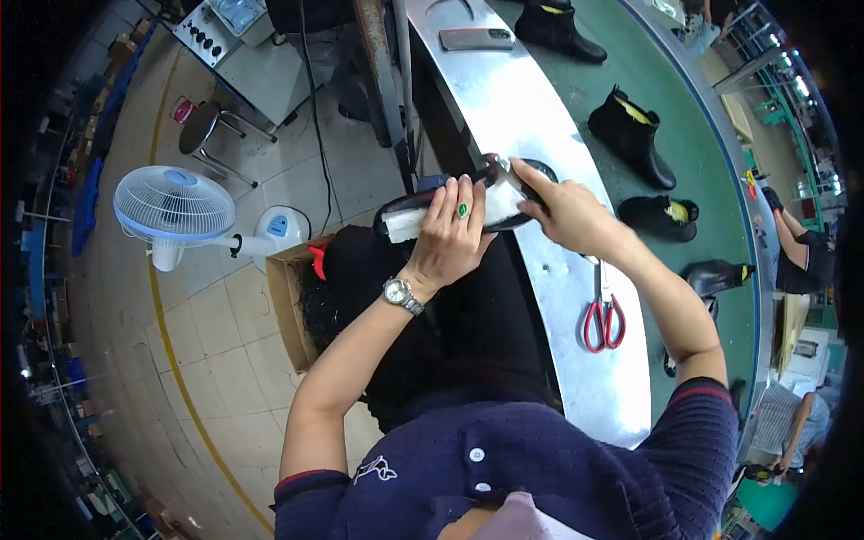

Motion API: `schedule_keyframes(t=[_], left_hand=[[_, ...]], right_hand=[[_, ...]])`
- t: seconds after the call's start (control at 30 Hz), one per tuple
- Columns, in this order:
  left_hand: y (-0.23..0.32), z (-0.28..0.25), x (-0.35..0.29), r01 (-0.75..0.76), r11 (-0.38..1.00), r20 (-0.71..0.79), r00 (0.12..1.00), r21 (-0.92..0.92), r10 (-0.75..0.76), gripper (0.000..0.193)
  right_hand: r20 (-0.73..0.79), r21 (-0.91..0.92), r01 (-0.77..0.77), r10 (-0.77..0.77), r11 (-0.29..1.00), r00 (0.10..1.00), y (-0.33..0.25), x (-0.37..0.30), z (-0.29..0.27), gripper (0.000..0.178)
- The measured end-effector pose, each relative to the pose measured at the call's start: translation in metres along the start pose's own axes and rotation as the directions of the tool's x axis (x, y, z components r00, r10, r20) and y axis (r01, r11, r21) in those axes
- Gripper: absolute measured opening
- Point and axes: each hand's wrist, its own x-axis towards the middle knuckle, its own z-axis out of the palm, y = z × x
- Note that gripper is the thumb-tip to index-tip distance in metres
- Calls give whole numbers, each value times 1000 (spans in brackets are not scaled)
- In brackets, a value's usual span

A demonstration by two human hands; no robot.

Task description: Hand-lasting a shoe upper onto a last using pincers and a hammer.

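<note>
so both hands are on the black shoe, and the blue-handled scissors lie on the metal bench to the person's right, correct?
Not quite: the scissors have red handles, not blue, as the head view shows. The rest holds: left hand and right hand both hold the black shoe, and the scissors lie on the metal bench to the right.

Black shoe [423,209] sideways, perhaps white-lined, above lap.

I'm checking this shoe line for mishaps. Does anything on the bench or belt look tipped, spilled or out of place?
Mostly no. On the green belt, two boots stand upright, while two others lie tipped on their sides. Red-handled scissors lie flat on the metal bench. Both hands, left hand and right hand, hold a black shoe. Nothing spilled.
</note>
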Motion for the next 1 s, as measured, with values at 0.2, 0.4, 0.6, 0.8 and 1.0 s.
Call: schedule_keyframes(t=[0.2,0.4,0.6,0.8,1.0], left_hand=[[3,1,6,32,999,-7,999,3,-32,67],[-2,0,3,70,997,4,998,20,-70,69],[-1,-1,4,107,994,9,994,12,-107,70],[3,3,9,123,992,-18,992,-38,-124,71],[7,2,10,139,990,-12,990,-19,-140,68]], right_hand=[[-175,141,1,24,990,984,13,6,5,54],[-78,248,-112,135,962,988,-6,8,-10,54],[-9,179,-98,102,979,995,-3,15,-20,53],[89,214,-247,233,945,968,-1,21,-11,54],[-238,62,74,-57,995,969,-6,15,4,56]])
